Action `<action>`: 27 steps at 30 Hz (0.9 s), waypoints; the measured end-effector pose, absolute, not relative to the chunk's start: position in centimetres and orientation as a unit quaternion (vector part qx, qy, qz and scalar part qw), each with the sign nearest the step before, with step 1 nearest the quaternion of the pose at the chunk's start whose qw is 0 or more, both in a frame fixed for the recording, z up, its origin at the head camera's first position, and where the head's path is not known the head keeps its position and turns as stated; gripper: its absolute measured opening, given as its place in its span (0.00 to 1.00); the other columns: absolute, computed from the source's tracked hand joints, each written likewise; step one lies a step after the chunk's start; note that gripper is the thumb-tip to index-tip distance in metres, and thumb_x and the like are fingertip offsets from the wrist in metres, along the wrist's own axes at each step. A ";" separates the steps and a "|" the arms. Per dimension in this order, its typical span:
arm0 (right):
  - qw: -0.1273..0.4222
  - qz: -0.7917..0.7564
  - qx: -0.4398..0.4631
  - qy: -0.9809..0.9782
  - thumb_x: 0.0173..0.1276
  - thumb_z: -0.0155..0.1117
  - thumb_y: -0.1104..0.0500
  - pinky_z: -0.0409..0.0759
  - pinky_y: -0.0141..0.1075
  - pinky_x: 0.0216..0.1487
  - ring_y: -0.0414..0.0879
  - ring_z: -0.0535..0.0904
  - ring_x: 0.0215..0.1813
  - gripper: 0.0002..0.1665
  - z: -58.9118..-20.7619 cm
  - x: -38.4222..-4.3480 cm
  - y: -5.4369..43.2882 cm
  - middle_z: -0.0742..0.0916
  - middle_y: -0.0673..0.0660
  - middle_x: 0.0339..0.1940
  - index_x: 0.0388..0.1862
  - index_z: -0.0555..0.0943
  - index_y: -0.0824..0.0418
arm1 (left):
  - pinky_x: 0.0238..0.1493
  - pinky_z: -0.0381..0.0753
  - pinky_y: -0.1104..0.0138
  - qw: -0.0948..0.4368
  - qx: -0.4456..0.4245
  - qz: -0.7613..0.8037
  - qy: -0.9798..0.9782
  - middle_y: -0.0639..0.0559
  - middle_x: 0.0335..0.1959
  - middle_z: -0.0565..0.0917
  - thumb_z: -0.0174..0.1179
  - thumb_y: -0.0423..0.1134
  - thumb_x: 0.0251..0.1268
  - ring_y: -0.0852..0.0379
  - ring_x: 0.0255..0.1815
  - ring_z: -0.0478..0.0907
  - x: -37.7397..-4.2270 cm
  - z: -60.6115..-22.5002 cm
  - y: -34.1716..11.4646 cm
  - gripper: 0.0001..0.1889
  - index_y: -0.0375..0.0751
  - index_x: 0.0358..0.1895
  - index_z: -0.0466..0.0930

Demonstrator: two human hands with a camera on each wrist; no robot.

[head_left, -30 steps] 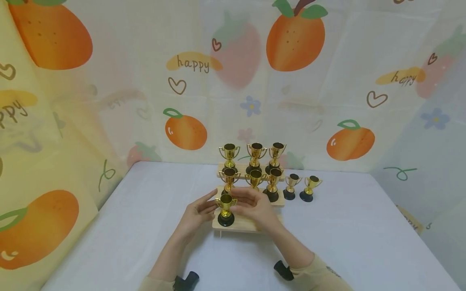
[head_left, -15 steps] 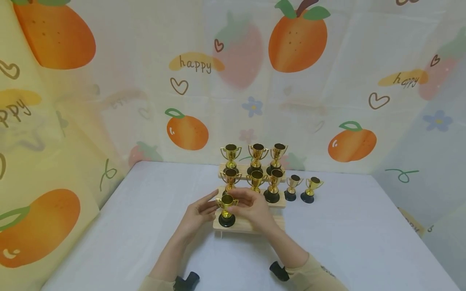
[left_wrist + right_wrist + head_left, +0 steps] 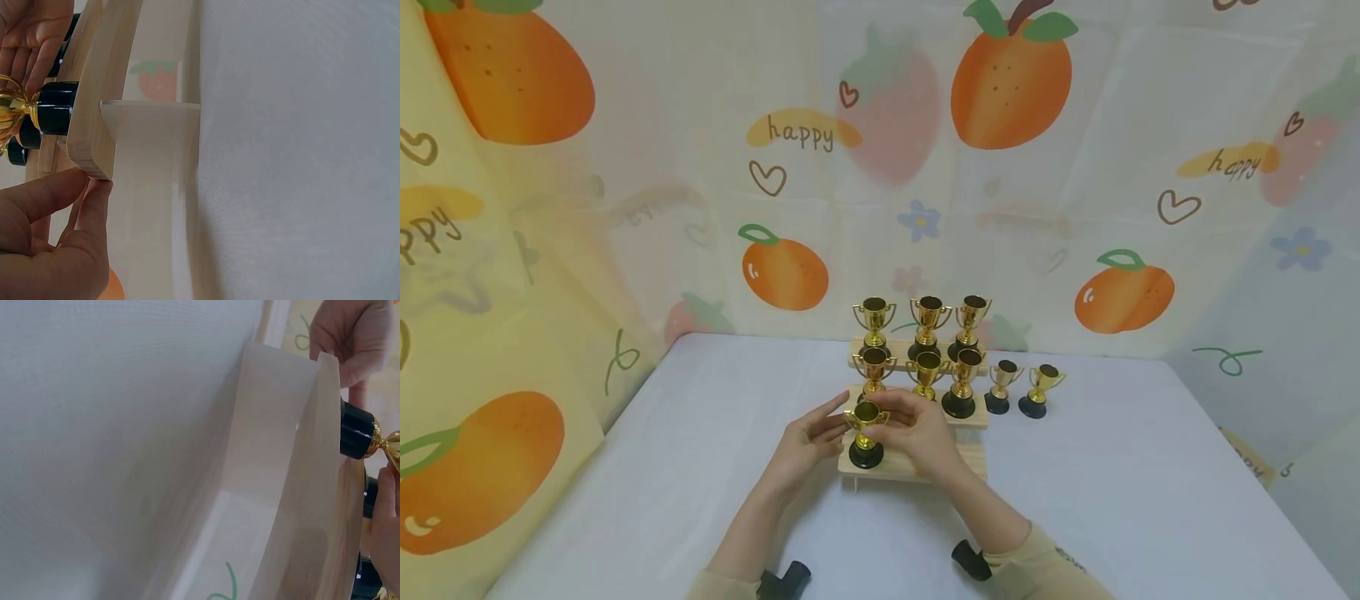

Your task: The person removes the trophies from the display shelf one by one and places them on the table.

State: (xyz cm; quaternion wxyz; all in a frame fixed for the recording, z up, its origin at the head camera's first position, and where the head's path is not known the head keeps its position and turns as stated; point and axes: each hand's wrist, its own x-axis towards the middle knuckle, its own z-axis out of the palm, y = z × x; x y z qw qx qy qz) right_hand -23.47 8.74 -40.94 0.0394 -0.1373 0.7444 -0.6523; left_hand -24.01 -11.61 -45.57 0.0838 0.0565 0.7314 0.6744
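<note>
A gold trophy cup with a black base stands upright at the left end of the front step of a wooden tiered stand. My right hand pinches its cup near the right handle, thumb in front. My left hand is beside the same step; in the left wrist view its thumb and forefinger pinch the end of the board. The trophy's base sits on the board in the right wrist view, where part of the right hand shows at the edge.
Three trophies stand on the back step and three more on the middle one, partly behind my right hand. Two trophies stand on the white table right of the stand. A fruit-print cloth hangs behind.
My right thumb has shifted slightly left across the trophy cup, and the right forearm has swung a little inward. The left hand and the trophy stay where they were.
</note>
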 end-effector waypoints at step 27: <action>0.032 -0.638 -0.155 0.754 0.56 0.77 0.57 0.82 0.25 0.58 0.36 0.83 0.56 0.25 -40.8 -22.5 10.4 0.87 0.55 0.57 0.54 0.84 0.53 | 0.62 0.82 0.62 0.088 0.059 0.668 0.736 0.33 0.66 0.75 0.53 0.21 0.63 0.38 0.69 0.74 -24.2 -45.7 -11.6 0.37 0.56 0.74 0.66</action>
